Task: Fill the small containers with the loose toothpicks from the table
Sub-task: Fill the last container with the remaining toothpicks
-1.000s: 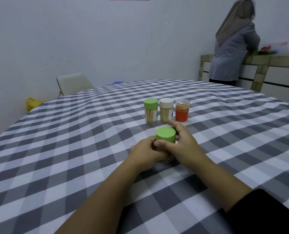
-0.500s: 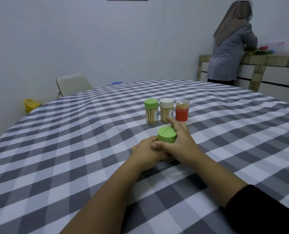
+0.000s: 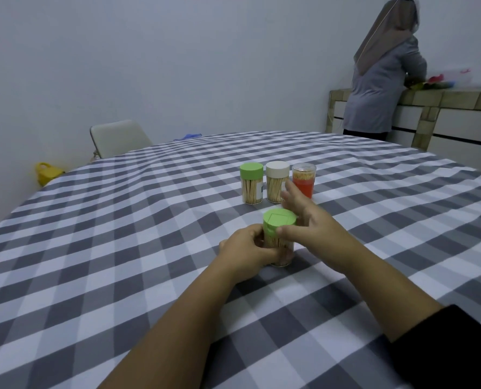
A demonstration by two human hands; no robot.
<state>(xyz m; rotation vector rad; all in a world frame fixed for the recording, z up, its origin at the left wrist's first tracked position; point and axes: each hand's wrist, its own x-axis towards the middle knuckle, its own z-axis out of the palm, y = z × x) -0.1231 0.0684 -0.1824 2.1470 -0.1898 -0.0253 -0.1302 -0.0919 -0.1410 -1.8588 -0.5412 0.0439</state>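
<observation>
A clear toothpick container with a green lid (image 3: 279, 224) stands on the checked tablecloth (image 3: 121, 248) in front of me. My left hand (image 3: 247, 252) grips its body from the left. My right hand (image 3: 315, 228) touches the lid's side with the thumb, while its fingers stretch out straight behind the lid. Further back stand three full containers in a row: one with a green lid (image 3: 251, 183), one with a white lid (image 3: 277, 181) and a clear one with a red base (image 3: 303, 179). No loose toothpicks show on the cloth.
A white chair (image 3: 118, 137) stands at the table's far left edge, with a yellow object (image 3: 46, 172) on the floor beside it. A person (image 3: 385, 68) stands with their back to me at a tiled counter (image 3: 444, 99) at the far right.
My right hand's fingers have lifted off the green lid and straightened toward the row of containers; only the thumb stays at the lid. The left hand keeps its hold.
</observation>
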